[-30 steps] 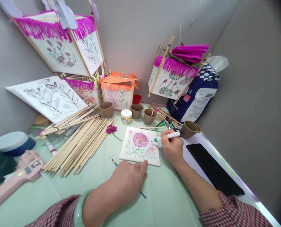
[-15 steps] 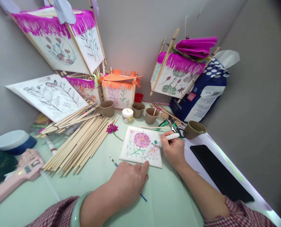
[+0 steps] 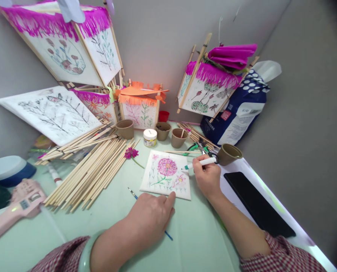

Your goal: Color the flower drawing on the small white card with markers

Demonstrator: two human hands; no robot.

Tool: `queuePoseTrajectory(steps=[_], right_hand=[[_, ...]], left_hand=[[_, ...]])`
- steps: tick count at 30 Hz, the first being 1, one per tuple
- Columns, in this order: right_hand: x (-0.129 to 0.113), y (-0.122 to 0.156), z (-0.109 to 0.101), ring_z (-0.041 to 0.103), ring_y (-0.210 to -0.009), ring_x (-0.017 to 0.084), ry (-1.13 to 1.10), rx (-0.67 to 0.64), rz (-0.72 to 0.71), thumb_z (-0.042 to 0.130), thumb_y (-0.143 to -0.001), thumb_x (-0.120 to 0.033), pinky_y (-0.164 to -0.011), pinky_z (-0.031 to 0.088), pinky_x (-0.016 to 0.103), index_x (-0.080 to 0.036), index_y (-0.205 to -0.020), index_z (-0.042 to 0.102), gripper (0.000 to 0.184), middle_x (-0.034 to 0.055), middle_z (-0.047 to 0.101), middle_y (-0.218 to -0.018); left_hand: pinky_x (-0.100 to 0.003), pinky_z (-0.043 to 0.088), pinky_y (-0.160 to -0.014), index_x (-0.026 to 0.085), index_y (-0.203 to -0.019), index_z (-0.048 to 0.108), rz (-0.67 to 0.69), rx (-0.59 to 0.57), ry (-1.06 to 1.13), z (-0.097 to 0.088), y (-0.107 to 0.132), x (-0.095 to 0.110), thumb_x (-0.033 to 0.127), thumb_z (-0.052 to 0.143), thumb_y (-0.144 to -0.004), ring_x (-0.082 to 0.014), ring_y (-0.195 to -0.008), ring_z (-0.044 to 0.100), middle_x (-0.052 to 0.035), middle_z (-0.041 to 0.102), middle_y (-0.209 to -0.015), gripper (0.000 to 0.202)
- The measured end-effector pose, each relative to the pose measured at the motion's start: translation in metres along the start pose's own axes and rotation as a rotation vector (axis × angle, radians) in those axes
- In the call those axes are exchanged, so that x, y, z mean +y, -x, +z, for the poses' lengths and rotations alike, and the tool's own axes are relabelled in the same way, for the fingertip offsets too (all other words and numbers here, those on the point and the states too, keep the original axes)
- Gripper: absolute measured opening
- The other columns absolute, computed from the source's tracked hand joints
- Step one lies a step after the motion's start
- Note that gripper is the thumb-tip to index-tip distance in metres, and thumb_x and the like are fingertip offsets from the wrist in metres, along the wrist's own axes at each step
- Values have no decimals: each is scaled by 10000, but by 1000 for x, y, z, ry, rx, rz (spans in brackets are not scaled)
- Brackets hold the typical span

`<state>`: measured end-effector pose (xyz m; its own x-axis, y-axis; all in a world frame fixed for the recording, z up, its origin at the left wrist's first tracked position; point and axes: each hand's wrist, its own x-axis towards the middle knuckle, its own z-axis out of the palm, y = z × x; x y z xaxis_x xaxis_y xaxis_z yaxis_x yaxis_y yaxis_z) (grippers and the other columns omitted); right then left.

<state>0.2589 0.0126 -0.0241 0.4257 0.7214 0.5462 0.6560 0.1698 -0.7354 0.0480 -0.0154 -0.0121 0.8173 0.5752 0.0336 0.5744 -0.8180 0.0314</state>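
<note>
In the head view, the square white card [image 3: 165, 175], bearing a pink flower drawing, lies flat on the mint-green table [image 3: 202, 245], at centre. The right hand [image 3: 207, 178] grips a white marker [image 3: 201, 163] with closed fingers. The marker's tip sits at the card's right edge; contact cannot be confirmed. The left hand [image 3: 150, 219] lies open at the near edge, its extended fingertips [image 3: 171, 195] touching the card. A blue-handled paintbrush [image 3: 132, 193] lies beneath the left hand, its tip emerging to the left. Loose bamboo sticks [image 3: 91, 172] lie left of the card. Green-handled scissors [image 3: 198, 148] and a brown fibre cup [image 3: 229, 154] stand beyond the right hand.
</note>
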Motion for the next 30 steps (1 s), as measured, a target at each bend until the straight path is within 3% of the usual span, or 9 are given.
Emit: queuePoseTrajectory(steps=[30], right_hand=[[-5, 2, 3, 456, -421, 129, 76, -29, -109, 536, -817, -350, -488, 377, 254, -224, -636, 526, 221, -57, 487, -450]], left_hand=[[-313, 465, -506, 129, -1193, 582, 6, -6, -7, -3, 0, 1, 218, 406, -958, -219, -563, 656, -63, 709, -725, 307]])
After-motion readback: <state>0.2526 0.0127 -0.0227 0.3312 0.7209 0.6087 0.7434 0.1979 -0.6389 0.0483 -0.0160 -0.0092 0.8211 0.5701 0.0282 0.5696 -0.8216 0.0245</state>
